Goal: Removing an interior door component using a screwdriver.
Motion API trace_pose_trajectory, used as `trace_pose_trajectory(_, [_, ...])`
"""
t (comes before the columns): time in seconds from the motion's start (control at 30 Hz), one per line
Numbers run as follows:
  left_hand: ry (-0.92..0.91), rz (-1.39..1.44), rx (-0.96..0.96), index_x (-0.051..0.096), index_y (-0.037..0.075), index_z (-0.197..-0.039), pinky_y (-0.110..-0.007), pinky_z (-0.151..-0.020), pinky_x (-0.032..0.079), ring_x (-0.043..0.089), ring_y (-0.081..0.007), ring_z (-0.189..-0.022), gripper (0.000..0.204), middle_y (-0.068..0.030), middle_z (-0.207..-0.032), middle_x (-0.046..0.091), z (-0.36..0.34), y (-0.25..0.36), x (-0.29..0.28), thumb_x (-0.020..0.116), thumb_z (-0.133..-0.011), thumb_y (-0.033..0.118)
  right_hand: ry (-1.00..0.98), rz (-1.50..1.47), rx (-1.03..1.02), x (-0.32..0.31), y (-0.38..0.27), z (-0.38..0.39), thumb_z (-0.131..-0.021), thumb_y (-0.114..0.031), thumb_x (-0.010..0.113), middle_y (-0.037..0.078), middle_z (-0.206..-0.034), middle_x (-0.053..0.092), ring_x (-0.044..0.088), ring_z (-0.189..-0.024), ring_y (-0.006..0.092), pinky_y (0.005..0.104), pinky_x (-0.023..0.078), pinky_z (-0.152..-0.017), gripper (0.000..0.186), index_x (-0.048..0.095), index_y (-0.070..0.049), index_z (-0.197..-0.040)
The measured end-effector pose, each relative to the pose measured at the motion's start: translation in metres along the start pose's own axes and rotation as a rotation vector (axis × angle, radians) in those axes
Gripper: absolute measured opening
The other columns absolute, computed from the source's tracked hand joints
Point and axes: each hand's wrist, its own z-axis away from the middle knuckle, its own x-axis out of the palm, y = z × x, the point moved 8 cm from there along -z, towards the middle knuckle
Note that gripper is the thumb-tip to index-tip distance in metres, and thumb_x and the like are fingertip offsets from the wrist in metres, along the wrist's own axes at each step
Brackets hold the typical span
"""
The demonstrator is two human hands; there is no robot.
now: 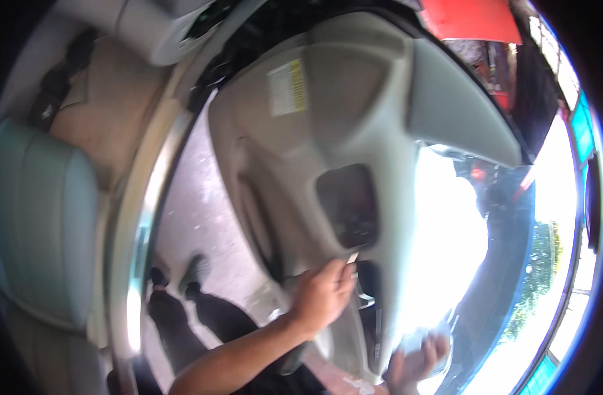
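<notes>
My left hand point(322, 297) is closed at the inner side of an open car door point(282, 191). A thin pale stick-like piece point(353, 257) juts from its fingers, next to the dark square panel point(347, 205) and the dark switch recess point(368, 303) with its small shiny handle. Lower right, my right hand point(417, 361) is raised beside the door's window glass point(499, 289), its fingers bent and smeared by motion. Whether it holds anything is unclear; a pale blurred patch lies behind it.
On the left are a grey car seat point(45, 224) and the door sill point(143, 263). My legs and shoes point(196, 270) stand on the concrete floor point(203, 191) between sill and door. A label point(287, 88) is stuck on the door trim; a red panel point(472, 20) shows beyond.
</notes>
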Motion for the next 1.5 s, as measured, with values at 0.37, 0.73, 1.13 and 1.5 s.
trace_pose_trajectory(0.37, [0.004,-0.145,-0.019,0.068,-0.001,-0.093,-0.034,-0.055,0.047,0.056,-0.0219,-0.054,0.015,-0.0086,-0.063,0.058,-0.012,-0.044,-0.002,0.071,-0.104,0.009,-0.463,-0.201,1.128,-0.292,0.213,0.099,-0.082,-0.070,0.080,0.023,-0.127,0.072,0.071,-0.116,0.0331,0.0466,0.053,-0.105,0.098,0.058,0.006,-0.139])
trace_pose_trajectory(0.73, [-0.095,-0.212,-0.357,0.065,-0.002,-0.089,-0.029,-0.052,0.040,0.052,-0.0075,-0.054,0.025,-0.0003,-0.064,0.055,0.075,-0.072,-0.007,0.065,-0.109,0.013,-0.336,-0.147,0.994,-0.299,0.154,0.100,-0.078,-0.055,0.093,0.021,-0.111,0.077,0.075,-0.104,0.0294,0.0406,0.055,-0.097,0.089,0.070,0.011,-0.133])
trace_pose_trajectory(1.13, [-0.378,-1.149,-0.172,0.071,-0.006,-0.097,-0.048,-0.065,0.052,0.063,-0.0265,-0.066,0.023,-0.0120,-0.073,0.069,0.068,-0.041,-0.209,0.064,-0.103,0.015,-0.286,-0.849,1.304,-0.354,0.259,0.305,-0.112,-0.062,0.051,0.023,-0.124,0.079,0.074,-0.121,0.0293,0.0407,0.055,-0.108,0.076,0.076,0.007,-0.130])
trace_pose_trajectory(1.5, [-0.965,-1.909,0.086,0.073,-0.002,-0.089,-0.049,-0.065,0.053,0.066,-0.0335,-0.068,0.017,-0.0169,-0.078,0.067,0.130,-0.007,-0.137,0.067,-0.090,0.014,0.399,-1.217,1.097,-0.323,0.382,0.605,-0.112,-0.064,0.043,0.016,-0.132,0.078,0.068,-0.132,0.0305,0.0400,0.041,-0.122,0.074,0.079,-0.002,-0.133])
